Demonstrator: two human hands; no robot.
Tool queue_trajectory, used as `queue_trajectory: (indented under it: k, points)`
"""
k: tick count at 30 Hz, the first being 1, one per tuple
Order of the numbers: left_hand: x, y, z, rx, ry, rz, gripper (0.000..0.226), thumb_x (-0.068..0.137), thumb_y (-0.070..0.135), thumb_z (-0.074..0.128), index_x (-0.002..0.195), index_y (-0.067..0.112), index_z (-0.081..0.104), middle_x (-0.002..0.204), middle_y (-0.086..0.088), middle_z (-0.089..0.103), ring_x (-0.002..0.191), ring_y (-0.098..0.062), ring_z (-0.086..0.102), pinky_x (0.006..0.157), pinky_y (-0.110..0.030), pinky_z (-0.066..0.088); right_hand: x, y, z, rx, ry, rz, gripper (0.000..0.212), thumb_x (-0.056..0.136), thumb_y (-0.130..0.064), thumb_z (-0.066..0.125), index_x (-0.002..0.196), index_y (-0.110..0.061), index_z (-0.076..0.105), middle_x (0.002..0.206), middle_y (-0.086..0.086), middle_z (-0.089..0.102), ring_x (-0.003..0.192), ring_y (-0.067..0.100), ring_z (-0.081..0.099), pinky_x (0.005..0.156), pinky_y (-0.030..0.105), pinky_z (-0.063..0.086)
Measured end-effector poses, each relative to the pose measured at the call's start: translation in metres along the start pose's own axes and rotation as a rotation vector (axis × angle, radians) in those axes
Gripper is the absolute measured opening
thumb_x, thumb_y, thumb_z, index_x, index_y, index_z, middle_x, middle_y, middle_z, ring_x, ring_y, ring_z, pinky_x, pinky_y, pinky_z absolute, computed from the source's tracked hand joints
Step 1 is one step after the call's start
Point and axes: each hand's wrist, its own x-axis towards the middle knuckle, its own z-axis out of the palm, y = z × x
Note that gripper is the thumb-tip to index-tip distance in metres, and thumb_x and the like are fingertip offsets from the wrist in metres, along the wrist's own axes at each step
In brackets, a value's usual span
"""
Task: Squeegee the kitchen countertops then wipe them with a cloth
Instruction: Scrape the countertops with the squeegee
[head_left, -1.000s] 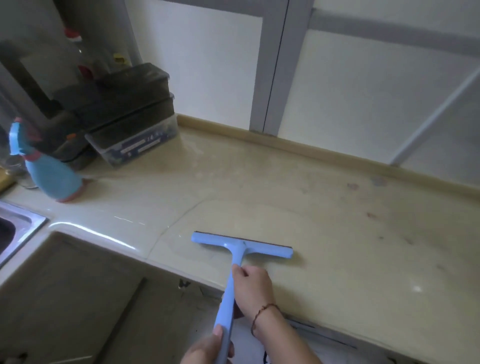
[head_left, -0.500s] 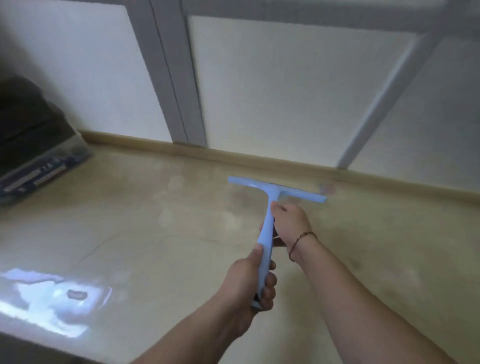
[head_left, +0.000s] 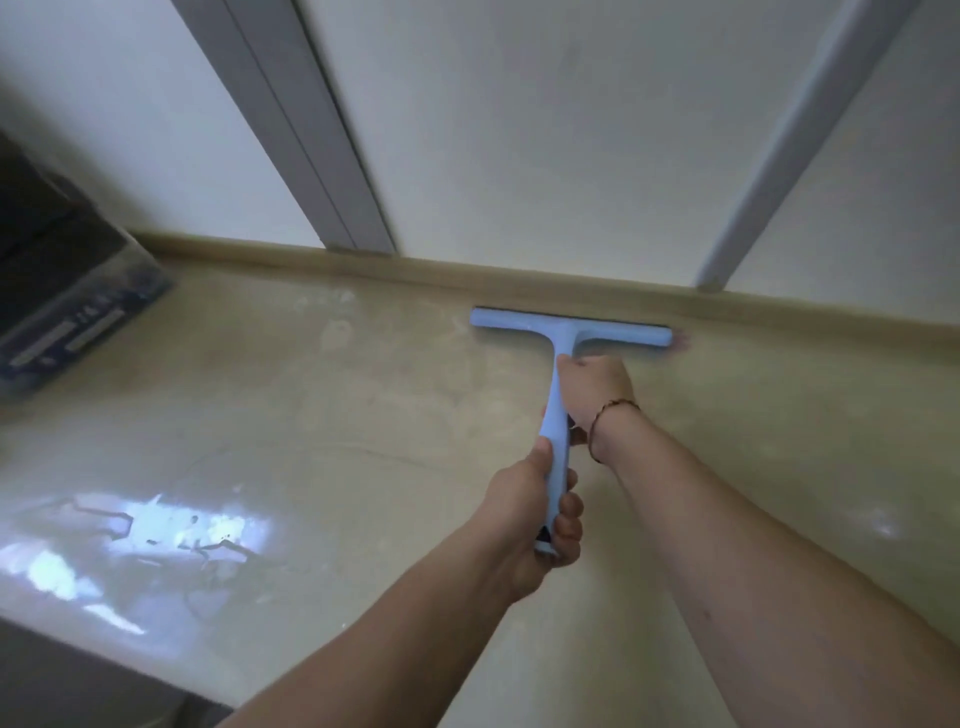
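Observation:
A light blue squeegee (head_left: 563, 332) lies with its blade flat on the beige countertop (head_left: 311, 415), close to the raised back edge below the wall. My left hand (head_left: 535, 525) grips the lower end of the handle. My right hand (head_left: 597, 389), with a thin bracelet on the wrist, holds the handle higher up, just under the blade. A small reddish stain (head_left: 681, 343) shows at the blade's right tip. No cloth is in view.
A dark box with a clear lid (head_left: 62, 291) sits at the far left of the counter. Wet film reflects light at the front left (head_left: 145, 535). The wall's white panels have grey frame strips (head_left: 311, 156). The counter's front edge runs along the lower left.
The squeegee has gone from the counter's front edge across to the back edge by the wall, both arms stretching out. My view has shifted right, and the spray bottle and sink are out of sight.

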Motion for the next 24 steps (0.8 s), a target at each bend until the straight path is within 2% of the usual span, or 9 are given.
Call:
queue_trajectory:
  k: [3,5,8,12,14,17,19,21,24]
  points:
    - [-0.009,-0.036,-0.013,-0.004,0.015,-0.006,0.042,0.099,0.051,0.038,0.084,0.013,0.046,0.053,0.0,0.045,0.038,-0.009,0.034,0.038,-0.012,0.024,-0.025,0.024,0.003,-0.057,-0.01,0.007,0.029,0.089,-0.029,0.051,0.073,-0.009,0.063,0.072,0.015,0.069,0.067,0.033,0.07,0.056,0.05,0.059]
    - [-0.02,-0.064,-0.029,-0.004,0.022,-0.011,0.042,0.099,0.051,0.037,0.084,0.013,0.046,0.053,0.0,0.044,0.038,-0.009,0.034,0.038,-0.012,0.024,-0.048,0.047,0.011,-0.121,0.006,-0.004,0.03,0.085,-0.033,0.049,0.072,-0.01,0.064,0.075,0.015,0.07,0.071,0.035,0.07,0.064,0.052,0.06]
    - [-0.043,-0.108,-0.055,0.004,0.02,-0.018,0.042,0.1,0.05,0.034,0.086,0.013,0.045,0.053,-0.001,0.043,0.039,-0.01,0.033,0.038,-0.012,0.024,-0.089,0.081,0.023,-0.2,0.028,-0.038,0.03,0.087,-0.031,0.046,0.07,-0.011,0.061,0.079,0.016,0.069,0.074,0.037,0.068,0.07,0.048,0.059]
    - [-0.073,-0.169,-0.094,0.084,0.034,0.023,0.048,0.101,0.048,0.032,0.078,0.009,0.049,0.05,-0.004,0.044,0.036,-0.013,0.035,0.037,-0.012,0.025,-0.149,0.126,0.037,-0.226,0.055,-0.025,0.031,0.089,-0.029,0.047,0.068,-0.009,0.057,0.078,0.015,0.068,0.074,0.037,0.068,0.072,0.046,0.058]
    - [-0.081,-0.204,-0.116,0.154,0.063,0.065,0.049,0.098,0.048,0.04,0.068,0.011,0.05,0.047,-0.003,0.046,0.036,-0.015,0.04,0.04,-0.015,0.031,-0.178,0.151,0.046,-0.229,0.054,-0.014,0.03,0.086,-0.03,0.046,0.066,-0.01,0.056,0.076,0.015,0.068,0.073,0.038,0.067,0.071,0.048,0.058]
    - [-0.085,-0.242,-0.141,0.161,0.128,0.077,0.044,0.08,0.055,0.059,0.062,0.016,0.055,0.049,0.002,0.052,0.045,-0.015,0.046,0.049,-0.023,0.036,-0.216,0.177,0.052,-0.221,0.041,-0.002,0.03,0.085,-0.031,0.046,0.063,-0.012,0.055,0.073,0.013,0.065,0.071,0.036,0.067,0.071,0.045,0.058]
    - [-0.095,-0.248,-0.145,0.13,0.07,0.03,0.051,0.089,0.055,0.053,0.065,0.011,0.058,0.049,-0.003,0.052,0.041,-0.015,0.045,0.045,-0.021,0.033,-0.227,0.178,0.053,-0.228,0.033,0.003,0.032,0.088,-0.029,0.047,0.062,-0.012,0.054,0.074,0.014,0.066,0.074,0.035,0.067,0.073,0.042,0.057]
    - [-0.11,-0.243,-0.146,0.086,-0.003,0.013,0.054,0.097,0.052,0.039,0.07,0.008,0.053,0.048,-0.006,0.047,0.033,-0.014,0.038,0.037,-0.013,0.027,-0.23,0.17,0.052,-0.211,0.037,-0.01,0.032,0.084,-0.034,0.046,0.063,-0.011,0.057,0.079,0.017,0.07,0.077,0.036,0.068,0.076,0.045,0.058]
    - [-0.12,-0.245,-0.141,0.075,-0.029,0.033,0.055,0.097,0.054,0.036,0.073,0.007,0.049,0.048,-0.006,0.043,0.035,-0.012,0.031,0.039,-0.01,0.023,-0.236,0.169,0.049,-0.188,0.036,0.011,0.031,0.082,-0.035,0.045,0.067,-0.012,0.06,0.076,0.017,0.071,0.075,0.036,0.07,0.075,0.047,0.059]
